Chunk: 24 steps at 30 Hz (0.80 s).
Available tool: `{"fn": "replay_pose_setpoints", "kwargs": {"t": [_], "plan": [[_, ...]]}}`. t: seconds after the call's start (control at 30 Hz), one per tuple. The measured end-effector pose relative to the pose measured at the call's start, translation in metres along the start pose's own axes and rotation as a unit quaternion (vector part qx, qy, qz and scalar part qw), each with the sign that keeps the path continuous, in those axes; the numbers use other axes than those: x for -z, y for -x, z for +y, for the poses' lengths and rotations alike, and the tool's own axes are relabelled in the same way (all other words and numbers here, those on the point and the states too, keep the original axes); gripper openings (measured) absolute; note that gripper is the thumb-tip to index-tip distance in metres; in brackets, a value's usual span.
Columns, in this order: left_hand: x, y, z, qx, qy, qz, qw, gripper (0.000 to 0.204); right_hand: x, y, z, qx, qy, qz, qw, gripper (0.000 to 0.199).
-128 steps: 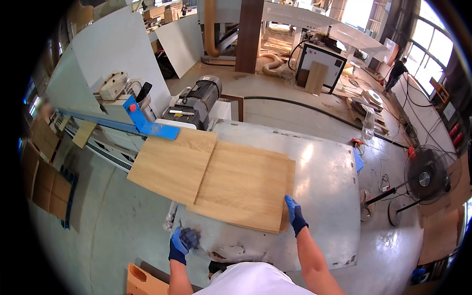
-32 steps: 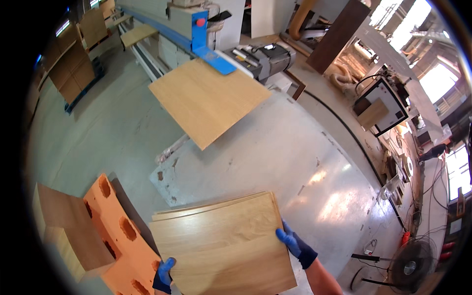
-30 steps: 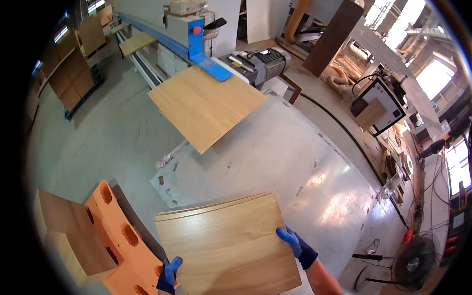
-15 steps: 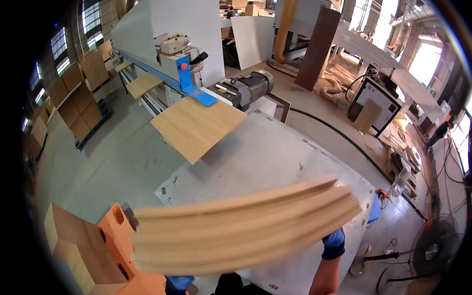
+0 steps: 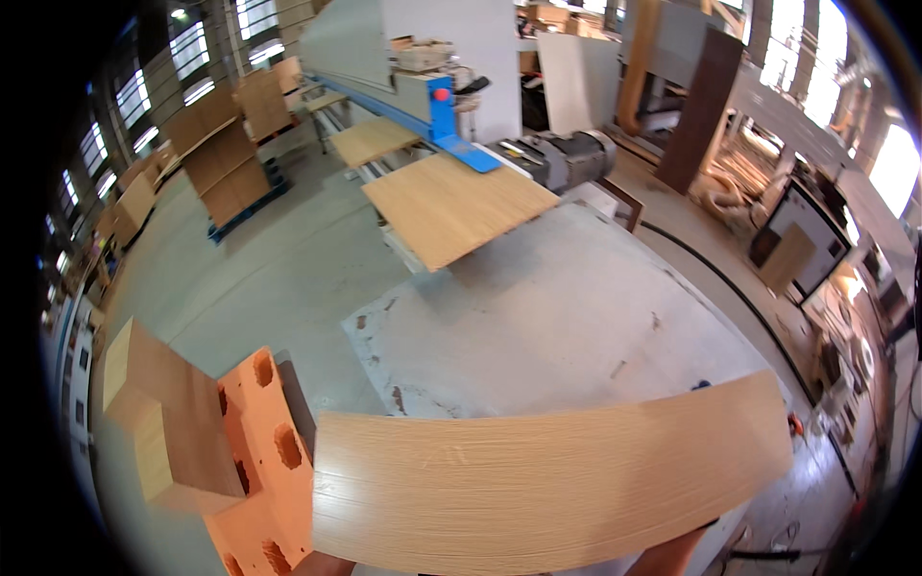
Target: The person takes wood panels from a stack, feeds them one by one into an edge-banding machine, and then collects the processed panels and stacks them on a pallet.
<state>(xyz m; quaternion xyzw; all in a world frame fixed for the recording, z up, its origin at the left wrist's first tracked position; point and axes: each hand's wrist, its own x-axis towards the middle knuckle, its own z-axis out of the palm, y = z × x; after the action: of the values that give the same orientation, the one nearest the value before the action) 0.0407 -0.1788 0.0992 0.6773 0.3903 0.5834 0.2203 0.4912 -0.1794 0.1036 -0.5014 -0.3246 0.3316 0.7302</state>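
A wide light wood-grain panel [image 5: 547, 480] is held up in front of me, its broad face showing, over the near part of the grey-white table [image 5: 519, 317]. At its far edge, toward the right, a dark-blue gloved fingertip of my right hand [image 5: 702, 385] shows; the right forearm [image 5: 670, 555] passes beneath the near edge. My left forearm [image 5: 325, 564] reaches under the panel's near left corner, and the left hand itself is hidden behind it. Both hands bear the panel between them. Whether more panels lie underneath cannot be seen.
An orange block-like stand [image 5: 264, 432] with holes is at my left, beside wooden panels [image 5: 182, 422]. Beyond the table, a wood panel [image 5: 461, 206] lies on the machine with the blue guard [image 5: 444, 120]. A black hose [image 5: 740, 278] runs along the right floor.
The panel has tilted so its broad face shows instead of the layered edges, and it is no longer blurred. The view has swung left. My gloved hands are now mostly covered.
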Motion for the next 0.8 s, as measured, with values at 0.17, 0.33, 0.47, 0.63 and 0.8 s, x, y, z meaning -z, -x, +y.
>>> {"fn": "replay_pose_setpoints", "kwargs": {"t": [0.17,0.33,0.47,0.63,0.8], "plan": [[-0.003,0.007,-0.009,-0.012,0.009,0.000,1.000,0.074,0.014,-0.006,0.012,0.010,0.019,0.015,1.000,0.052],[-0.002,0.014,-0.018,-0.019,0.015,0.007,1.000,0.080,0.024,-0.006,0.023,0.013,0.040,0.024,0.999,0.051],[-0.014,0.011,-0.032,-0.034,0.043,0.014,0.998,0.084,0.040,-0.005,0.024,0.021,0.066,0.039,0.997,0.050],[-0.015,0.002,-0.013,0.031,0.128,0.022,0.991,0.091,0.051,0.000,0.020,0.027,0.090,0.043,0.995,0.050],[0.025,0.031,0.006,0.195,0.206,-0.039,0.958,0.102,0.047,0.016,0.006,0.016,0.109,0.038,0.993,0.050]]}}
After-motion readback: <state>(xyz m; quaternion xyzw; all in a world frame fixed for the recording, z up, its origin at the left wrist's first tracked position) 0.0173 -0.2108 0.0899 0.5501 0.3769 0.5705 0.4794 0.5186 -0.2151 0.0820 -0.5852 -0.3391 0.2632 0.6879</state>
